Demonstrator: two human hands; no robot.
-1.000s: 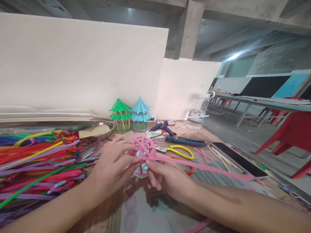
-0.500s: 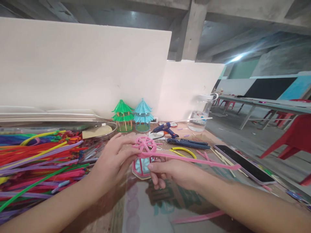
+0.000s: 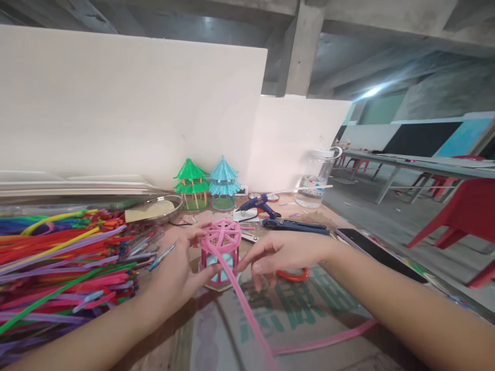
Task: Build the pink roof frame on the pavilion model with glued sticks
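Left hand [image 3: 181,268] gripped a pink pavilion [image 3: 220,252], right hand [image 3: 282,252] fingers spread loose beside it, pink pipe cleaner [image 3: 243,309] trailing forward, pipe-cleaner pile [image 3: 65,263] left, glue gun [image 3: 260,204] and pliers [image 3: 296,225] behind on the bench [image 3: 301,319].

Pipe-cleaner pile [image 3: 65,263] crowding left side

A small pink pavilion model [image 3: 220,255] stood upright on the table, just below the middle of the frame. Its roof was a pink wheel of spokes, tilted a little toward the camera, and light blue panels showed between its pink posts. A long pink pipe cleaner [image 3: 247,314] was joined at the left edge of the roof and ran down toward the bottom centre of the frame.
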